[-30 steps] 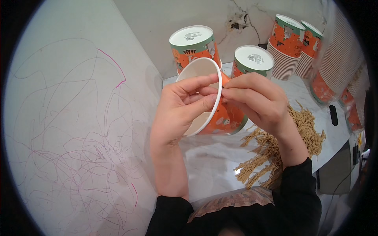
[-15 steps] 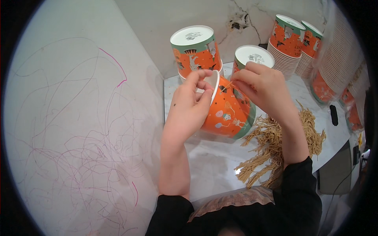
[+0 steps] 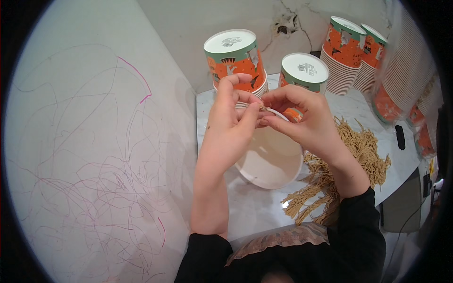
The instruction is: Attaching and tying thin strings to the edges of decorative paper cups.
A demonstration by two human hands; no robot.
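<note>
Cup [image 3: 271,162] now tipping mouth-up toward camera, white inside showing. Left hand [image 3: 231,127] and right hand [image 3: 302,120] both pinching far rim, straw-coloured strand between fingertips. Twine pile [image 3: 351,160] lying right of grip on desk [image 3: 255,207].

Stacks of upside-down paper cups [image 3: 234,56], orange and green with small printed figures and white bases, stand at the tabletop's [image 3: 255,207] far edge. A second stack [image 3: 302,73] stands just right of the first, and two more [image 3: 343,47] stand toward the far right corner. Clear plastic sleeves of nested cups [image 3: 406,80] line the right edge.
</note>
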